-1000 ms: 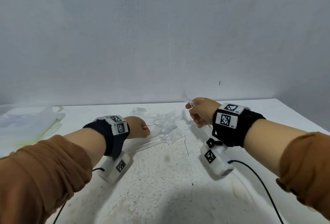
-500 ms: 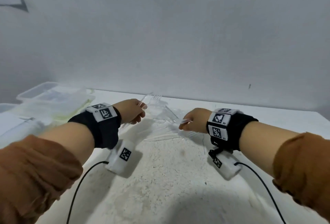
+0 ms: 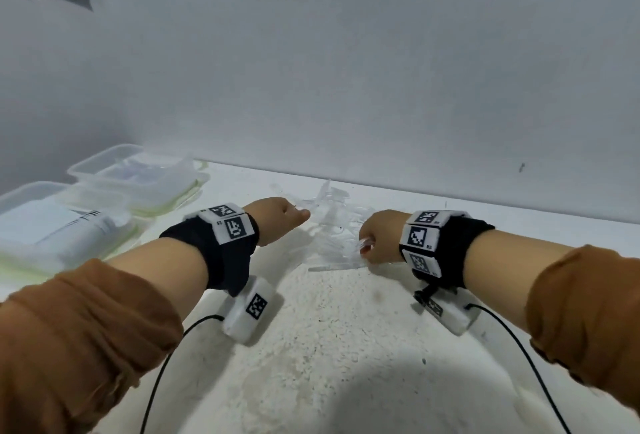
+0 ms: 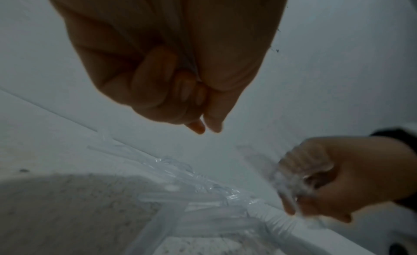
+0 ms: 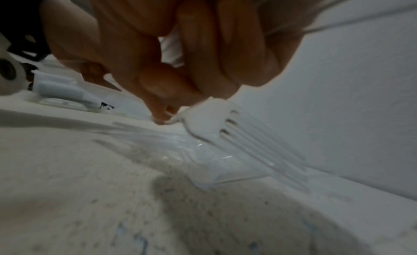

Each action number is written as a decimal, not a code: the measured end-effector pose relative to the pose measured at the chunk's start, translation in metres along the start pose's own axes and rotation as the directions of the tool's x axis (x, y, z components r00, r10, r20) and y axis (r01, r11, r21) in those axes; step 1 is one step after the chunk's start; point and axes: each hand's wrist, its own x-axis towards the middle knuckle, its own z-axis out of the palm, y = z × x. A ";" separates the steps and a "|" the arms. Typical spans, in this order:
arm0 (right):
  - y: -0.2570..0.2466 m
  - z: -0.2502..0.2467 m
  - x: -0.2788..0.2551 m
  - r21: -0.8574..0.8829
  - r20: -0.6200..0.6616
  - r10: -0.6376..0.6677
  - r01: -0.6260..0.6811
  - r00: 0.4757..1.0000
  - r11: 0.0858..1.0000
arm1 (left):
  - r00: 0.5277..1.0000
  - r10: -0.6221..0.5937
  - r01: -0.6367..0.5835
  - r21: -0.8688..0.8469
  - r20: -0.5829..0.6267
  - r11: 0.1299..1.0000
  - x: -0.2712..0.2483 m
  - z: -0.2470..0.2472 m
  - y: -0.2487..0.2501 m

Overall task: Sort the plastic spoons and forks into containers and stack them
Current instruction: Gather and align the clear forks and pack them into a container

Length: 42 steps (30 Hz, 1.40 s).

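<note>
Far left on the table (image 3: 346,347): clear plastic containers (image 3: 135,174) by the wall, the rear one with cutlery inside, too blurred to sort by type; nearer one carries a white pack with a barcode (image 3: 62,229), sitting on pale green lids (image 3: 20,260); left hand (image 3: 277,220) hovers above the table just left of the pile, fingers (image 4: 158,91) curled into a loose fist, thumb and forefinger tips touching; left wrist view shows nothing between them; centre, against the wall, pile of clear forks and spoons (image 3: 332,225) lies tangled on the speckled table, handles pointing several ways; right hand (image 3: 379,236) sits at the pile's right edge, touching it; its fingers (image 5: 158,102) are curled down and pinch a clear fork (image 5: 216,119) near the neck, tines pointing away toward the wall and resting over the pile; a second thin clear handle (image 5: 338,25) runs across the top of the same hand, cannot tell which utensil; both wrists wear black bands with coded tags, white camera pods under them, cables trailing back toward the body.
</note>
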 end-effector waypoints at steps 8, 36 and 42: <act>0.029 -0.021 -0.039 0.382 -0.071 0.217 -0.175 0.974 0.908 | 0.990 0.130 -0.136 0.119 0.055 0.984 0.032 0.018 0.023; 0.021 -0.005 -0.040 0.430 -0.113 0.377 -0.297 0.919 0.853 | 0.946 0.208 -0.281 0.308 0.250 0.909 0.033 0.004 0.029; 0.004 0.002 -0.023 0.284 -0.031 0.250 -0.231 0.968 0.931 | 0.973 0.206 -0.206 -0.003 0.106 0.978 0.028 -0.010 0.009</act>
